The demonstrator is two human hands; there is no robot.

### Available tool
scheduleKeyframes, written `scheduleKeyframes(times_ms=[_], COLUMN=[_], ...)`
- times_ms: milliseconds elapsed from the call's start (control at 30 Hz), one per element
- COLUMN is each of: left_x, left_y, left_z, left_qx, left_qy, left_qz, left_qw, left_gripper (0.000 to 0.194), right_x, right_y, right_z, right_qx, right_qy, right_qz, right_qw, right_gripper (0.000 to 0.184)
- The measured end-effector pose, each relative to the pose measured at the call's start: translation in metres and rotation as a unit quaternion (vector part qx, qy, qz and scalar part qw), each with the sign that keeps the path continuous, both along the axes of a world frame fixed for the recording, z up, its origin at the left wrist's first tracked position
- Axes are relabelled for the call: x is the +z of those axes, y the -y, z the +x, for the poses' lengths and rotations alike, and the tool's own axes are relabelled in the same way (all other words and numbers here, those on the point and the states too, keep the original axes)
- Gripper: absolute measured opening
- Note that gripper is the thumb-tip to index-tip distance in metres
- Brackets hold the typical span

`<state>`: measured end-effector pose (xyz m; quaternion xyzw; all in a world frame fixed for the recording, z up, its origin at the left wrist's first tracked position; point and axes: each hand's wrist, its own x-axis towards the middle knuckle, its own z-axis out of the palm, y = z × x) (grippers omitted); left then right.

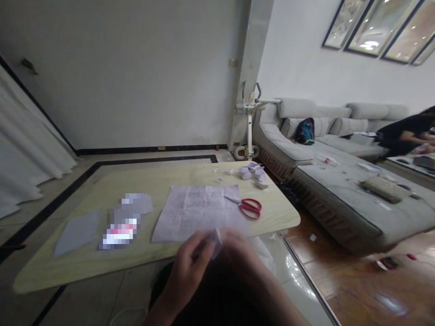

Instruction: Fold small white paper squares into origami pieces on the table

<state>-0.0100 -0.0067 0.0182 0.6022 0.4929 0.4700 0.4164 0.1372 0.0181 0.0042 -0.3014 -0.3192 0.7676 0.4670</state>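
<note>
A small piece of folded white paper [216, 243] is pinched in my left hand [195, 254], just over the near edge of the table. My right hand [236, 246] is close against it on the other side, blurred by motion, so its fingers do not show clearly. Beyond both hands lies a large creased printed sheet [200, 213]. Red-handled scissors [249, 208] rest on its right edge, blades pointing left. Several folded paper pieces [251, 173] sit in a group at the table's far right, with small paper scraps [219, 180] beside them.
The pale wooden table [136, 262] has rounded corners. On its left lie a blank sheet [76, 232] and a pixelated item [120, 231]. A grey sofa [340, 194] with a blue backpack [306, 131] stands to the right, and a person in dark clothes [408, 129] sits at its far end.
</note>
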Motion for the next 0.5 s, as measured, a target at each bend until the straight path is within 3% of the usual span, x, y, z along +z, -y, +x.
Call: scheduleKeyframes(times_ms=[167, 233, 300, 367, 433, 500], left_x=[-0.003, -0.006, -0.009, -0.012, -0.013, -0.013], left_y=[0.0, -0.002, -0.005, -0.008, -0.01, -0.012], left_z=[0.001, -0.001, -0.002, -0.002, -0.001, 0.001], left_qx=[0.03, 0.031, 0.047, 0.073, 0.08, 0.064], left_qy=[0.111, 0.142, 0.158, 0.195, 0.26, 0.324], left_qz=[-0.059, -0.075, -0.081, -0.093, -0.116, -0.14], left_qw=[0.992, 0.986, 0.983, 0.974, 0.955, 0.933], left_gripper=[0.025, 0.028, 0.029, 0.03, 0.03, 0.03], right_x=[-0.004, -0.005, -0.005, -0.003, -0.001, -0.001], right_y=[0.0, -0.005, -0.021, -0.047, -0.08, -0.114], right_z=[0.0, 0.008, 0.025, 0.052, 0.086, 0.118], right_qx=[-0.026, -0.053, -0.095, -0.152, -0.216, -0.281], right_qy=[0.014, 0.056, 0.153, 0.307, 0.461, 0.631], right_qz=[0.019, 0.063, 0.138, 0.237, 0.297, 0.314], right_qw=[0.999, 0.995, 0.974, 0.909, 0.808, 0.651], right_gripper=[0.022, 0.023, 0.024, 0.025, 0.026, 0.027])
